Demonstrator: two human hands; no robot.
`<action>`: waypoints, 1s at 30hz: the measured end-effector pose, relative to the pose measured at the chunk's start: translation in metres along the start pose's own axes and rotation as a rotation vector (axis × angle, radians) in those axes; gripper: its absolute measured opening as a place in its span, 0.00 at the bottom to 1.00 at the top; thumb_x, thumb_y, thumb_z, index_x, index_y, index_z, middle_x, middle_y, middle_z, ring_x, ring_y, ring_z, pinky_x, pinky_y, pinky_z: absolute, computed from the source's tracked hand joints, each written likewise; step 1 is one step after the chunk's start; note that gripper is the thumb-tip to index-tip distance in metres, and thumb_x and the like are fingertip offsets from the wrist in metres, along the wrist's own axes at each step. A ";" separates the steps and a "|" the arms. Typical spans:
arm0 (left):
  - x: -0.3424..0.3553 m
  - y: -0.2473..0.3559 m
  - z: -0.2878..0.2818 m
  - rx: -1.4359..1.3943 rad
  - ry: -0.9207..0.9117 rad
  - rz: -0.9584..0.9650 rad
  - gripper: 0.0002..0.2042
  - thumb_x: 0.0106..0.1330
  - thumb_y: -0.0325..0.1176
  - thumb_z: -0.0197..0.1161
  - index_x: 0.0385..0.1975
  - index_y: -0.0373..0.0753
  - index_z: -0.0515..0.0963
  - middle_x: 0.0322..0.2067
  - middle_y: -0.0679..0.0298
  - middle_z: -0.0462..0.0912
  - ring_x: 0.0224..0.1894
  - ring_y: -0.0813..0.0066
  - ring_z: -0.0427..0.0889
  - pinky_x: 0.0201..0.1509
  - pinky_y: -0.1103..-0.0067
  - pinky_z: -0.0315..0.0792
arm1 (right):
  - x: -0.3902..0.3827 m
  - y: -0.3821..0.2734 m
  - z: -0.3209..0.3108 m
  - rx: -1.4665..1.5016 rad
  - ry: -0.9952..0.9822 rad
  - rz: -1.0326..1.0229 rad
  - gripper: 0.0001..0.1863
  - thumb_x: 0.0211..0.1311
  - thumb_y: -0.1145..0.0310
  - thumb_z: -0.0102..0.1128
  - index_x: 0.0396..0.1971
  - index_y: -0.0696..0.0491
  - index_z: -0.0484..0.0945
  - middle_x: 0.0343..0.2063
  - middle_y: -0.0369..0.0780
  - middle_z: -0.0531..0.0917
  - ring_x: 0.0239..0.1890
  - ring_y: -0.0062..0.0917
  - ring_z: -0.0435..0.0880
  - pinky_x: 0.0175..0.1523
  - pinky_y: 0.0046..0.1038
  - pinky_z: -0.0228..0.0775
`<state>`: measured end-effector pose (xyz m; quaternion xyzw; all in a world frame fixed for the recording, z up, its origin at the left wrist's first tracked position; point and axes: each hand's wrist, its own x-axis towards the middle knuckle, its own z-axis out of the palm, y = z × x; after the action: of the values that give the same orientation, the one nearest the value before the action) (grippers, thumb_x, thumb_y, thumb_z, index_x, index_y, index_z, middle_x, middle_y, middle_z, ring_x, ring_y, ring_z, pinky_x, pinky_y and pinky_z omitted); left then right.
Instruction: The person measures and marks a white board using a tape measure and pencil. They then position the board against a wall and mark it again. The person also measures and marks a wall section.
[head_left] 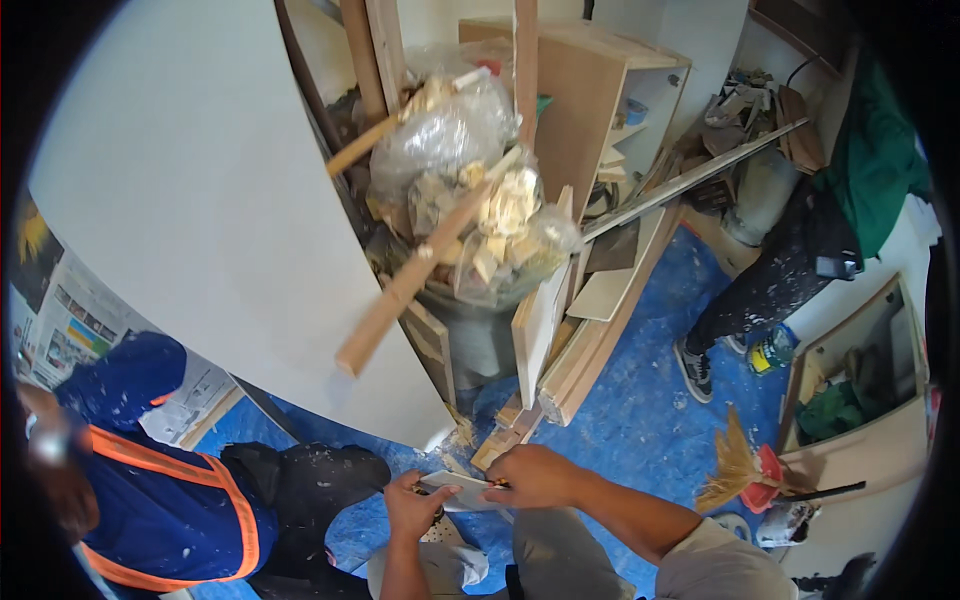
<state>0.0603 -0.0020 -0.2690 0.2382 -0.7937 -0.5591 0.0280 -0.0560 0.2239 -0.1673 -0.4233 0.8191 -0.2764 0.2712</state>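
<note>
Head view: a small flat white panel (462, 490) lies between both hands at the lower centre, long axis running left to right, left hand (413, 510) gripping its near-left edge, right hand (532, 475) clamped over its right end.

A blue floor covering (640, 420) spreads below a grey bin (480, 335) stuffed with wood offcuts and clear bags. Left of the bin rises a large white wall panel (200, 200). Behind the bin stands a wooden cabinet (590, 90); planks (590, 350) lean against its right side. Bright, even light fills the room.
</note>
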 end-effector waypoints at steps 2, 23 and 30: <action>-0.006 0.008 0.005 -0.025 0.007 0.012 0.17 0.47 0.34 0.85 0.30 0.32 0.85 0.24 0.66 0.84 0.25 0.82 0.77 0.29 0.79 0.72 | -0.003 -0.017 -0.002 -0.092 0.043 0.043 0.19 0.66 0.54 0.62 0.31 0.57 0.86 0.29 0.48 0.86 0.36 0.45 0.87 0.45 0.45 0.78; -0.368 0.347 -0.149 0.858 -0.671 0.072 0.22 0.66 0.60 0.60 0.40 0.47 0.86 0.32 0.50 0.87 0.38 0.43 0.86 0.43 0.55 0.79 | -0.254 -0.313 -0.092 -0.280 -0.359 -0.304 0.17 0.60 0.52 0.65 0.31 0.53 0.85 0.29 0.46 0.86 0.34 0.46 0.87 0.40 0.47 0.78; -0.441 0.303 -0.157 0.933 -0.841 0.301 0.21 0.71 0.56 0.56 0.38 0.43 0.84 0.31 0.44 0.86 0.39 0.38 0.85 0.45 0.51 0.78 | -0.339 -0.361 -0.031 -0.163 -0.171 -0.022 0.12 0.59 0.59 0.65 0.30 0.53 0.87 0.28 0.46 0.87 0.35 0.47 0.87 0.42 0.47 0.78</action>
<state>0.3945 0.1204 0.1600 -0.1278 -0.9213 -0.1908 -0.3137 0.2867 0.3406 0.1721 -0.4749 0.8080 -0.1749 0.3016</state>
